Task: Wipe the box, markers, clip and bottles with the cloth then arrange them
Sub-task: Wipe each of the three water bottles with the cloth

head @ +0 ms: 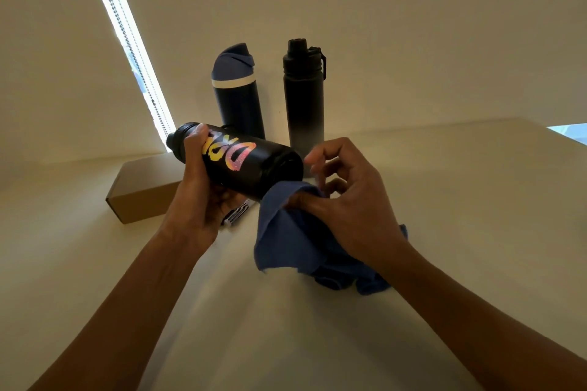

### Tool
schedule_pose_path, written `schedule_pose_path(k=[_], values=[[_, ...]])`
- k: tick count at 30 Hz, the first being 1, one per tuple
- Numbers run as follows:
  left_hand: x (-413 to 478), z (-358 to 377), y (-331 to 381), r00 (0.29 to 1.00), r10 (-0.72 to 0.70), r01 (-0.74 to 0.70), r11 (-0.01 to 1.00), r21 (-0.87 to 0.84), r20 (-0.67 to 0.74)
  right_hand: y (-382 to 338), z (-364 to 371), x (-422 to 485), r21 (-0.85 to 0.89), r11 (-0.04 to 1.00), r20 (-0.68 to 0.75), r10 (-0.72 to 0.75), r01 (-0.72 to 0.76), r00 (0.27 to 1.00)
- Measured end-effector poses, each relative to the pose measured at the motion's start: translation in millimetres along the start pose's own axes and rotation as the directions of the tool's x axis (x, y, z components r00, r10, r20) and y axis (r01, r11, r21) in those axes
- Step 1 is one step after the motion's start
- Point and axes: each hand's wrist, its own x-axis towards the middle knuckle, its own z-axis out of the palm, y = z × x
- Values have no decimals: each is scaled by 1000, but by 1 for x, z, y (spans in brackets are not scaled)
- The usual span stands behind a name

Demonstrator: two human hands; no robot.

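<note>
My left hand [198,200] grips a black bottle with bright lettering [254,165], held on its side above the table with its cap to the left. A blue cloth [295,238] is pinched in my right hand [346,200], its upper fold touching the bottle's base while the rest drapes onto the table. A navy bottle with a blue lid [236,92] and a tall black bottle [303,95] stand upright at the back wall. The cardboard box [143,190] lies to the left. Markers [236,214] show partly under my left hand. No clip is visible.
The pale table [222,311] meets the wall just behind the two standing bottles. A bright strip of window with a bead chain [127,38] runs up the wall at the left. The table's right edge shows at the far right.
</note>
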Motion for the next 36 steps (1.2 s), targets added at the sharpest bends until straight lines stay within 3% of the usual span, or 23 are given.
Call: schedule_pose_path(k=[9, 13, 15, 18, 26, 29, 32, 34, 36], values=[[-2, -1, 3, 999, -8, 6, 999, 43, 41, 6, -20, 13, -25, 1000, -83, -14, 12, 996], [0, 0, 1, 999, -2, 0, 998, 66, 35, -5, -16, 12, 105, 993, -116, 58, -46, 992], [1, -1, 1, 1000, 11, -13, 995, 101, 23, -8, -11, 11, 58, 998, -123, 6, 1, 992], [4, -3, 1, 999, 45, -42, 988, 147, -15, -7, -5, 7, -51, 996, -59, -75, 72, 995], [0, -3, 8, 985, 157, -125, 939, 319, -76, 1, -14, 5, 137, 976, 32, 166, -169, 986], [-2, -4, 12, 979, 194, -163, 927, 338, -61, -3, -8, 0, 114, 984, 137, 121, -137, 983], [-2, -6, 14, 976, 215, -191, 911, 365, -26, 3, -5, 5, 12, 1000, 113, 5, -6, 994], [0, -6, 12, 974, 225, -210, 902, 378, 5, 11, -7, 10, -14, 999, 99, 40, -38, 994], [-1, -6, 11, 974, 225, -219, 900, 376, 28, 14, -14, 12, 41, 994, 213, 86, -97, 973]])
